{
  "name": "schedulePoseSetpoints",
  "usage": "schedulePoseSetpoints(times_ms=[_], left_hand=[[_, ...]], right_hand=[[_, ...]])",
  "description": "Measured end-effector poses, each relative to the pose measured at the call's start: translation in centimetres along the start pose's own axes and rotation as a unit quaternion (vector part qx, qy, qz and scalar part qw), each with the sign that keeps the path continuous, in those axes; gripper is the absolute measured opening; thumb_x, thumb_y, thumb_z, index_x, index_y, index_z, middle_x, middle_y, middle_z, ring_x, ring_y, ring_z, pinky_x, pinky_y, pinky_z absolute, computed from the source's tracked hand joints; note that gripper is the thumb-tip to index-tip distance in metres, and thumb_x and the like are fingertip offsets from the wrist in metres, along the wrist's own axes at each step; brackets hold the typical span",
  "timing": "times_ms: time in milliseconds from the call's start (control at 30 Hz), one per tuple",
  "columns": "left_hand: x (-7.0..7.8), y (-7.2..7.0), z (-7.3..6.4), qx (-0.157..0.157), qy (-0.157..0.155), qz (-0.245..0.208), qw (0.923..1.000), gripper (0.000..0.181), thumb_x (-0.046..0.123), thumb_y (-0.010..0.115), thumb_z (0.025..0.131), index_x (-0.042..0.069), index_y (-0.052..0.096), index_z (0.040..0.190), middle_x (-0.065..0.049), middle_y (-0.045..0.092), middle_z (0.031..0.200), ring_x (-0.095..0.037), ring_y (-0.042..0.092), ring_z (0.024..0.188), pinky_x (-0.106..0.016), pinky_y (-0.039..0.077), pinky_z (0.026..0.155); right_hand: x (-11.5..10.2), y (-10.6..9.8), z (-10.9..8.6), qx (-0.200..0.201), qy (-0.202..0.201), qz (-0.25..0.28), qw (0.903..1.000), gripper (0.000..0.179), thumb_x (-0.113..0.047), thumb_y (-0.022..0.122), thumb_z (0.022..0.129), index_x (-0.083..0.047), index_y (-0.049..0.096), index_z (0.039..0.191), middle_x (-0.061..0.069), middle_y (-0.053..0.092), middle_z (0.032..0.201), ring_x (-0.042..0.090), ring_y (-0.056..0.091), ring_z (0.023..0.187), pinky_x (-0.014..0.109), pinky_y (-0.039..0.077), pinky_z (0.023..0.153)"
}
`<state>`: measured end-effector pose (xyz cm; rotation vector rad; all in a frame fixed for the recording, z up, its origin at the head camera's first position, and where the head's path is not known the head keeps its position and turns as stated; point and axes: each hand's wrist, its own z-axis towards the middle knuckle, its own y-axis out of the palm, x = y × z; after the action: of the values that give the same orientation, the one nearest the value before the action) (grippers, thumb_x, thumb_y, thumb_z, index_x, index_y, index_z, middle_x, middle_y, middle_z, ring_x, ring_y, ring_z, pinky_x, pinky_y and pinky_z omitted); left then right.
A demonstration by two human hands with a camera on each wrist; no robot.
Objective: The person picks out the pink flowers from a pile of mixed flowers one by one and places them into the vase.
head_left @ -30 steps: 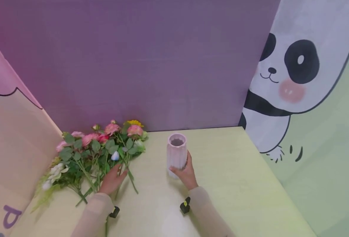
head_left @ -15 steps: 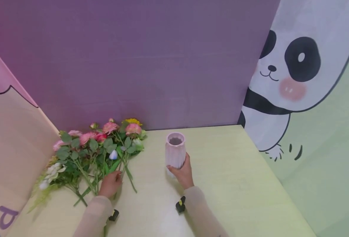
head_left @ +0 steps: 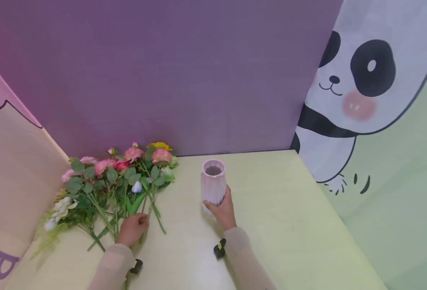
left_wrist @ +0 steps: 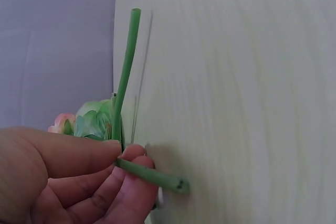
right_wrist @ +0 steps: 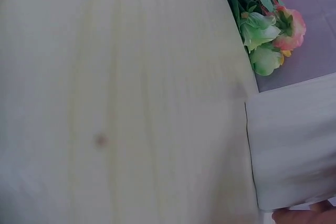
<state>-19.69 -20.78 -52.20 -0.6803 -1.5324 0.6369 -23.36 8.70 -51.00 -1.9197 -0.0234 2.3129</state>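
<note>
Your left hand: point(head_left: 133, 228) low over the near ends of the flower pile, thumb and fingertips pinching a thin green stem point(left_wrist: 157, 176), its cut end poking out past your fingers
Second stem: point(left_wrist: 127, 66) rising just behind your fingertips in the left wrist view; whether you grip it too, you cannot tell from here
Your right hand: point(head_left: 222, 211) wrapped round the lower part of the vase, thumb across the front, fingers round the side
Vase: point(head_left: 213, 187) pale pink, ribbed, upright with its mouth facing up, to the right of the flowers and apart from them; your hand hides part of its base
Flower pile: point(head_left: 112, 175) on the left side of the table point(head_left: 289, 209), heads away from you, stems toward you
Blooms: pink ones point(head_left: 133, 154) along the back, a yellow one point(head_left: 160, 146) at the far right end, a blue-and-white bud point(head_left: 137, 187) just beyond your left hand, white ones point(head_left: 62, 206) at the left
Backdrop: purple panel point(head_left: 199, 80) behind the table, panda picture point(head_left: 329, 155) on the right wall
</note>
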Motion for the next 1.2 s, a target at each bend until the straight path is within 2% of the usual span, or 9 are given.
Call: schedulePoseSetpoints(times_ms=[100, 200, 367, 533, 767, 933, 1000, 1100, 1200], left_hand=[[-0.1, 0.0, -0.1, -0.006, -0.003, -0.026, 0.9996, 0.032, 0.006, 0.06, 0.089, -0.012, 0.058, 0.115, -0.023, 0.064, 0.1, -0.035, 0.06, 0.093, -0.046, 0.052, 0.077], [-0.2, 0.1, -0.4, -0.026, -0.017, -0.061, 0.9976, 0.035, 0.007, 0.059, 0.09, -0.012, 0.056, 0.119, -0.024, 0.063, 0.105, -0.036, 0.059, 0.098, -0.045, 0.052, 0.08], [-0.1, 0.8, -1.0, -0.041, -0.054, -0.13, 0.9891, 0.038, 0.004, 0.06, 0.089, -0.012, 0.052, 0.122, -0.02, 0.063, 0.102, -0.029, 0.061, 0.093, -0.036, 0.054, 0.071], [0.0, 1.4, -1.1, -0.03, -0.051, -0.176, 0.9826, 0.038, -0.003, 0.057, 0.088, -0.013, 0.051, 0.123, -0.015, 0.063, 0.098, -0.02, 0.06, 0.082, -0.029, 0.052, 0.061], [0.4, 1.4, -1.2, -0.004, -0.041, -0.206, 0.9777, 0.037, 0.005, 0.06, 0.09, -0.013, 0.053, 0.121, -0.018, 0.062, 0.1, -0.016, 0.059, 0.08, -0.028, 0.053, 0.061], [0.5, 1.6, -1.4, -0.015, -0.025, -0.267, 0.9633, 0.037, 0.011, 0.064, 0.089, -0.013, 0.056, 0.115, -0.011, 0.066, 0.092, -0.013, 0.061, 0.075, -0.028, 0.054, 0.062], [0.8, 1.7, -1.5, -0.021, -0.037, -0.292, 0.9556, 0.037, 0.012, 0.063, 0.089, -0.012, 0.056, 0.115, -0.007, 0.068, 0.091, -0.012, 0.062, 0.075, -0.028, 0.055, 0.063], [1.3, 1.8, -1.5, -0.017, -0.061, -0.307, 0.9496, 0.036, 0.012, 0.062, 0.09, -0.011, 0.056, 0.117, -0.008, 0.068, 0.093, -0.013, 0.062, 0.078, -0.029, 0.055, 0.065], [1.8, 2.0, -1.5, -0.005, -0.074, -0.294, 0.9529, 0.032, 0.008, 0.06, 0.091, -0.01, 0.056, 0.117, -0.012, 0.067, 0.095, -0.015, 0.061, 0.078, -0.028, 0.053, 0.062]], right_hand=[[1.4, 0.2, 0.5, 0.008, -0.004, -0.003, 1.0, 0.09, -0.005, 0.08, 0.069, -0.007, 0.028, 0.142, 0.019, 0.047, 0.131, 0.037, 0.047, 0.116, 0.056, 0.036, 0.101], [2.9, 0.4, 0.5, 0.012, 0.012, -0.014, 0.9998, 0.091, -0.008, 0.081, 0.069, -0.01, 0.027, 0.143, 0.016, 0.048, 0.131, 0.034, 0.047, 0.117, 0.054, 0.036, 0.102], [3.9, 0.8, -0.1, 0.009, 0.015, -0.012, 0.9998, 0.09, -0.01, 0.081, 0.069, -0.011, 0.027, 0.142, 0.015, 0.047, 0.131, 0.034, 0.046, 0.117, 0.055, 0.035, 0.102], [3.0, 0.6, -0.3, 0.004, 0.013, -0.006, 0.9999, 0.09, -0.007, 0.08, 0.07, -0.011, 0.027, 0.142, 0.015, 0.046, 0.133, 0.034, 0.046, 0.118, 0.056, 0.034, 0.103], [3.8, 0.6, 0.7, 0.001, -0.015, -0.002, 0.9999, 0.092, -0.011, 0.081, 0.069, -0.012, 0.027, 0.142, 0.014, 0.047, 0.132, 0.034, 0.046, 0.117, 0.056, 0.034, 0.103], [3.6, 0.5, 0.7, 0.003, -0.005, -0.005, 1.0, 0.091, -0.01, 0.081, 0.069, -0.011, 0.027, 0.142, 0.014, 0.047, 0.132, 0.034, 0.046, 0.118, 0.055, 0.034, 0.103], [3.5, 0.4, 0.7, 0.002, 0.002, -0.005, 1.0, 0.091, -0.009, 0.081, 0.069, -0.012, 0.027, 0.142, 0.013, 0.047, 0.132, 0.033, 0.046, 0.118, 0.055, 0.034, 0.104], [3.1, 0.3, 0.6, -0.001, 0.005, -0.003, 1.0, 0.091, -0.007, 0.08, 0.069, -0.013, 0.027, 0.143, 0.012, 0.047, 0.133, 0.032, 0.046, 0.119, 0.053, 0.033, 0.105], [2.0, 0.2, 0.4, -0.003, 0.001, -0.003, 1.0, 0.09, -0.003, 0.079, 0.069, -0.009, 0.027, 0.142, 0.015, 0.047, 0.132, 0.034, 0.046, 0.118, 0.055, 0.034, 0.104]])
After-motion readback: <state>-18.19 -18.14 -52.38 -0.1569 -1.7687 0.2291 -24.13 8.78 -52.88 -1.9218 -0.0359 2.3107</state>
